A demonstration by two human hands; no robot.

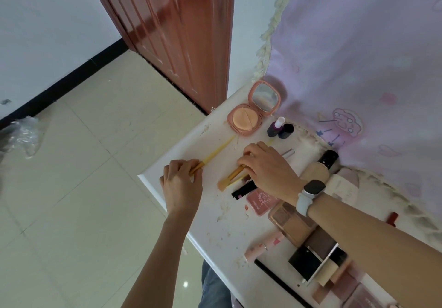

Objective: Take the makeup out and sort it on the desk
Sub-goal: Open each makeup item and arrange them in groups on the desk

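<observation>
Reddish-brown wooden door (174,32) stands at upper centre, glossy, with raised panel moulding. White wall (43,20) to its left, edged at the bottom by a black skirting strip (64,85). Floor (91,164) of pale cream tiles, grout lines visible, a bright light reflection low in frame. Crumpled clear plastic (21,135) lies on the floor at far left, against the skirting. Lilac cloth (358,56) hangs at upper right, printed with faint pink shapes and a cartoon figure (346,123); its edge carries a cream fringe (270,35). White smartwatch (309,193) with dark square face on a wrist. Blue denim (212,288) shows at bottom centre.
</observation>
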